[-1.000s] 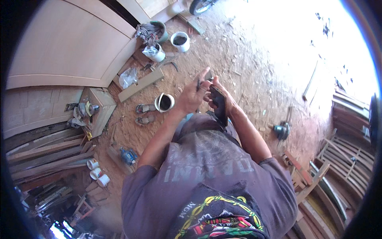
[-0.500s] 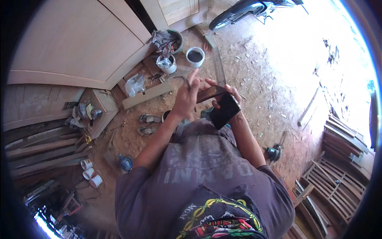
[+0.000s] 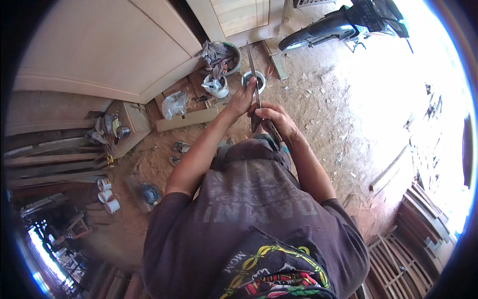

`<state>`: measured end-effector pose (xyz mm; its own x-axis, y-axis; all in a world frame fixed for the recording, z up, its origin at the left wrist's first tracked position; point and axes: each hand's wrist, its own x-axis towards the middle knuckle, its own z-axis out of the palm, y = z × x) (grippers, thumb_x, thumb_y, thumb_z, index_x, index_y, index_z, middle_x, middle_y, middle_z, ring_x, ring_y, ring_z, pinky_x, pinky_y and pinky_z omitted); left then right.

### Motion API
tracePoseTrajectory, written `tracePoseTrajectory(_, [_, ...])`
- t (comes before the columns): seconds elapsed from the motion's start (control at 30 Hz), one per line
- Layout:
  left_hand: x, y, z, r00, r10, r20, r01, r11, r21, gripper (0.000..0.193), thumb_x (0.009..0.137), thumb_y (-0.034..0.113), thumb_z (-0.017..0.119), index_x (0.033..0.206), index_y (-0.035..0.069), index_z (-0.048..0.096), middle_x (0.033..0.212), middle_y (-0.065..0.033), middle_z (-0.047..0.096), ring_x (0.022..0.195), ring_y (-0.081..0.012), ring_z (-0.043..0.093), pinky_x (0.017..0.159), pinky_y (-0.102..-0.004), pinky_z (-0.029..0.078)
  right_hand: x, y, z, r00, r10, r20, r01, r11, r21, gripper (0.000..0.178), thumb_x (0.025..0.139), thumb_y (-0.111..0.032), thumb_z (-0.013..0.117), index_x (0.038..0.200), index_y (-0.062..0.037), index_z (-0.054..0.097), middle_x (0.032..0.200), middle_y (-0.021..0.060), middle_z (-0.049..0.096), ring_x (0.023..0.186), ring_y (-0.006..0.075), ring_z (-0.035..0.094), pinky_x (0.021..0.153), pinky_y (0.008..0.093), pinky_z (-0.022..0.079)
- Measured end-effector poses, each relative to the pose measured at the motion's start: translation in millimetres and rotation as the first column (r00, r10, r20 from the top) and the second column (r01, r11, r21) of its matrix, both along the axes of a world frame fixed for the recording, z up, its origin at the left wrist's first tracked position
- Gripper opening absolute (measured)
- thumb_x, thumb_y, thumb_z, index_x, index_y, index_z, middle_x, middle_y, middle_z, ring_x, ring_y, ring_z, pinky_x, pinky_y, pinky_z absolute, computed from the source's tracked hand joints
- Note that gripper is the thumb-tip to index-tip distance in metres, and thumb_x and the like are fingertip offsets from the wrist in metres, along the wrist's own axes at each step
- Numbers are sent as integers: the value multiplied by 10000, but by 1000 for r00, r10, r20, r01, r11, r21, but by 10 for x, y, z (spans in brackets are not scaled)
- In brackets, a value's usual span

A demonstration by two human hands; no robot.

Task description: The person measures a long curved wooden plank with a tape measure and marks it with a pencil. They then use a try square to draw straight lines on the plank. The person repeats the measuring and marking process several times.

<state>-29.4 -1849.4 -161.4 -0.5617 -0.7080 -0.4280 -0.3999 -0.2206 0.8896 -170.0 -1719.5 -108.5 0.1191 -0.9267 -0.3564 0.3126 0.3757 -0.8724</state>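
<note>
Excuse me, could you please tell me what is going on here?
A person is handling a long thin blade, its narrow end pointing away from them. The right hand holds its lower end, while the left hand is at the blade farther up. Beyond stands a white bucket with dark contents; a motorcycle is farther off to the right.

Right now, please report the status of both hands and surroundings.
Left hand at long, thin metal blade. Right hand gripping its lower end. White, round bucket partly behind blade.
</note>
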Motion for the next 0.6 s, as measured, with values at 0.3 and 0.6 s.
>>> tracePoseTrajectory(0.3, [-594,412,467,980,150,-134,-182,943,-280,653,972,564,672,1291,2,581,1183,-112,637,1165,-231,609,1018,-384,463,-943,-519,-232,847,-476,238,459,879,125,420,979,-429,624,1160,-62,721,971,-12,689,719,67,565,579,227,391])
tracePoseTrajectory(0.6, [-1357,310,183,970,-199,-137,134,915,-380,1027,727,376,964,1467,-15,370,1413,-218,506,1257,-302,586,1014,-426,536,-1469,-850,-160,654,-601,460,550,795,256,377,948,-472,671,1087,-123,696,964,-4,690,548,89,551,500,234,471])
